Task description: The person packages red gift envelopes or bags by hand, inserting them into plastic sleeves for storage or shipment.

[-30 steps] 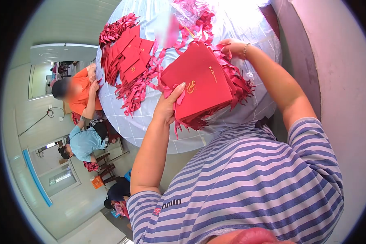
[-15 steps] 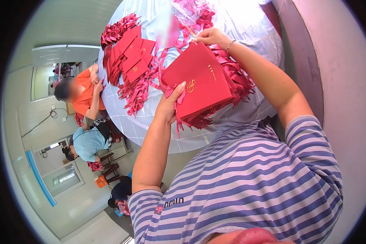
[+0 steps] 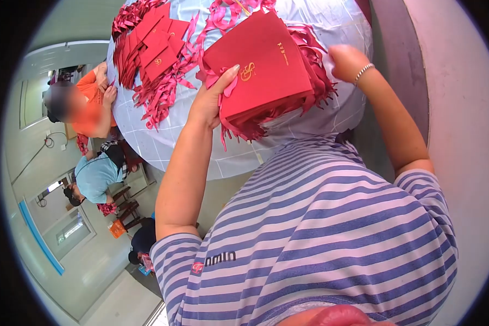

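Observation:
My left hand [image 3: 207, 103] grips the left side of a thick stack of red gift bags [image 3: 261, 70], thumb on the top face, the other fingers hidden beneath. The top bag carries a gold emblem and small gold lettering. Pink-red ribbon handles [image 3: 315, 60] hang out along the stack's right and lower edges, and some ribbon lies under my left thumb. My right hand [image 3: 346, 62], with a bracelet at the wrist, is off to the right of the stack, apart from it. Its fingers look curled but are blurred by motion.
The round table has a pale checked cloth [image 3: 201, 155]. More red bags [image 3: 155, 49] are fanned out at the far left, with loose ribbons [image 3: 155, 100] around them. A person in orange [image 3: 89, 111] sits at the table's left edge; one in light blue [image 3: 98, 176] is behind.
My right hand has left the stack's upper edge and moved right and slightly down. My left hand still holds the stack. The whole view has shifted, so the table appears higher and further left.

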Motion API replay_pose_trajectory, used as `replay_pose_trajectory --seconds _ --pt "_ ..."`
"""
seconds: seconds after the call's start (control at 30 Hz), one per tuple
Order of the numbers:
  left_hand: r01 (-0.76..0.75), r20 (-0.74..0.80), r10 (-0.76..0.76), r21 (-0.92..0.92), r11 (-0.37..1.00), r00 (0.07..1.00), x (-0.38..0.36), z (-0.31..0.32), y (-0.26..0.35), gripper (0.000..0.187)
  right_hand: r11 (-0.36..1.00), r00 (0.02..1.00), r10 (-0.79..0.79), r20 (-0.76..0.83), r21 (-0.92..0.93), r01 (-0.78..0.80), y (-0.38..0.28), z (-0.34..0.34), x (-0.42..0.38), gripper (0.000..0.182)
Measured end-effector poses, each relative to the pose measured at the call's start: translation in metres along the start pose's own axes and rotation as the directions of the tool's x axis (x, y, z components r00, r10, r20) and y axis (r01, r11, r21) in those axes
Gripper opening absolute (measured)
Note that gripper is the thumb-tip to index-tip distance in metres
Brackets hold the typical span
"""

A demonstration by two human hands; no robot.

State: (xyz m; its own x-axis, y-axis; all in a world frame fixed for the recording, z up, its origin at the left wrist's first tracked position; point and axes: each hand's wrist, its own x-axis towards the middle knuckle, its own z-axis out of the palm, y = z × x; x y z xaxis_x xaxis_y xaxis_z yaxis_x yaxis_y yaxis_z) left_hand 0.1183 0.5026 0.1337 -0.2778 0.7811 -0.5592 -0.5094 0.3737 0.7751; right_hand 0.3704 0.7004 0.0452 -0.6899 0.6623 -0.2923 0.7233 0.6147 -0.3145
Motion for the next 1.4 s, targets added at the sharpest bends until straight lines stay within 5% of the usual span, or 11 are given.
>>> replay_pose_trajectory --seconds 0.23,0.33,0.43,0.53,0.67,0.8,0.83,0.9,1.0,1.1,1.4 --pt "-0.014 -0.01 0.015 0.043 0.999 1.0 -0.012 0.012 0.005 0.056 0.92 0.974 -0.09 0.208 0.392 0.002 0.002 0.006 -0.054 0.02" --pt "-0.002 0.003 0.001 0.047 0.999 1.0 -0.009 0.011 0.005 0.057 0.155 0.944 -0.278 0.176 0.978 -0.137 -0.004 -0.033 -0.071 0.024" --pt "0.001 0.034 -0.002 0.031 1.0 0.999 -0.007 0.011 0.0 0.06 0.001 0.995 -0.077 0.067 0.998 -0.067 -0.034 -0.036 -0.076 0.033" --pt "0.001 0.043 -0.002 0.025 1.0 0.999 -0.004 0.008 -0.001 0.06 0.003 0.998 0.027 0.056 0.998 -0.056 -0.042 -0.032 -0.073 0.029" --pt "-0.029 0.039 0.027 0.037 0.999 0.999 -0.004 0.009 -0.002 0.056 0.339 0.971 0.108 -0.212 0.926 0.165 -0.037 -0.028 -0.087 0.023" --pt "-0.098 -0.015 0.102 0.146 0.984 0.995 -0.019 0.027 0.01 0.058 0.023 0.979 0.176 0.108 0.993 -0.113 -0.049 -0.042 -0.107 0.021" --pt "-0.103 -0.018 0.106 0.142 0.985 0.994 -0.018 0.027 0.01 0.058 0.181 0.968 0.213 0.132 0.968 -0.172 -0.053 -0.052 -0.109 0.026" --pt "-0.134 -0.015 0.139 0.185 0.974 0.99 -0.015 0.025 0.009 0.062 0.741 0.805 0.058 -0.59 0.566 0.362 -0.063 -0.057 -0.103 0.034" --pt "-0.144 0.029 0.141 0.161 0.976 0.99 -0.011 0.022 0.008 0.062 0.794 0.581 -0.2 -0.789 0.217 0.568 -0.092 -0.112 -0.107 0.04" --pt "-0.155 0.05 0.148 0.162 0.975 0.988 -0.012 0.022 0.008 0.058 0.67 0.577 -0.527 -0.624 0.114 0.734 -0.148 -0.118 -0.085 0.042" --pt "-0.11 0.11 0.092 0.165 0.98 0.99 0.005 0.006 -0.009 0.059 0.767 0.706 -0.633 -0.319 -0.38 0.517 -0.151 -0.055 -0.023 0.076"
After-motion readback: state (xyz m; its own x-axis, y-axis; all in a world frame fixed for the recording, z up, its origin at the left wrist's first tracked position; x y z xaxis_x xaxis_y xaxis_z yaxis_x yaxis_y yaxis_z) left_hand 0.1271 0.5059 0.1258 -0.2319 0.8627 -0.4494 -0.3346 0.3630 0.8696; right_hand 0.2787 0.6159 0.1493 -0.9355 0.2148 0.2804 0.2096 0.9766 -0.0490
